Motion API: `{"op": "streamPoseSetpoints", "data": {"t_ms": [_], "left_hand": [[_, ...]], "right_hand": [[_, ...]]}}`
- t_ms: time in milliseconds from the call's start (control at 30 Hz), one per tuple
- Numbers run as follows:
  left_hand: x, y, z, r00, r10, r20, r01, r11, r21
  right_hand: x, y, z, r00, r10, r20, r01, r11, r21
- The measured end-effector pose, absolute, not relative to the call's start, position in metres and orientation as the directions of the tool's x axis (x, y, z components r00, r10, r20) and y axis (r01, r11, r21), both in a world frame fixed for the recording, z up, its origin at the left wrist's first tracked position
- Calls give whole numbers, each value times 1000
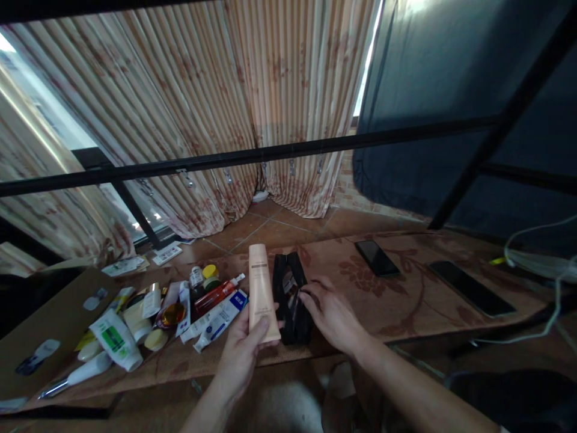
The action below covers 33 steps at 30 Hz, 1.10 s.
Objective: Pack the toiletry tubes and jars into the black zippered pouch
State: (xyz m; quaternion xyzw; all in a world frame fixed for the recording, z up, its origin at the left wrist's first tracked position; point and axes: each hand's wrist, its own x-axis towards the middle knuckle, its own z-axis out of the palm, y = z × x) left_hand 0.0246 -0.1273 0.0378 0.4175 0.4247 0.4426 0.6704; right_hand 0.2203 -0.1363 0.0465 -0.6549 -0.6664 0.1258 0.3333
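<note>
My left hand (247,341) is closed around a beige squeeze tube (260,288), held upright with the thumb across its lower front. Just right of the tube lies a black zip pouch (280,300), its mouth parted and some small contents partly visible inside. My right hand (328,310) pinches the pouch's right edge between thumb and fingers. To the left is a pile of toiletries: a red spray bottle (216,294), a white and blue tube (223,319), a white and green tube (117,340) and several jars.
A cardboard box (40,325) stands at the far left, near a white-handled brush (85,370). Two dark phones, one nearer (471,288) and one farther (377,258), lie on the patterned cloth (336,252). A black metal rail (288,150) crosses behind. A white cable (541,325) hangs at right.
</note>
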Motion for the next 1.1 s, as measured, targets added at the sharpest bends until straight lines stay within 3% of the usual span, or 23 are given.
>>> {"op": "streamPoseSetpoints", "data": {"t_ms": [167, 300, 500, 667, 800, 900, 1100], "left_hand": [[32, -133, 42, 311, 938, -155, -179, 218, 960], [41, -137, 43, 373, 921, -108, -172, 183, 968], [52, -142, 42, 425, 905, -2, -116, 56, 992], [52, -141, 43, 393, 919, 35, 35, -53, 998], [46, -128, 39, 161, 971, 178, 191, -207, 960], [44, -113, 36, 30, 978, 205, 342, -203, 918], [56, -94, 28, 87, 989, 121, 555, -149, 818]], "right_hand": [[214, -142, 61, 20, 920, 391, 728, 255, -637], [206, -149, 70, -21, 943, 334, 619, 274, -736], [196, -152, 68, -23, 976, 217, 276, 215, -937], [197, -144, 63, 122, 964, 236, 32, 234, -972], [213, -134, 63, 345, 909, 233, -3, 249, -968], [227, -129, 64, 489, 846, 210, 35, 222, -974], [220, -122, 59, 493, 822, 284, 157, 237, -959]]}}
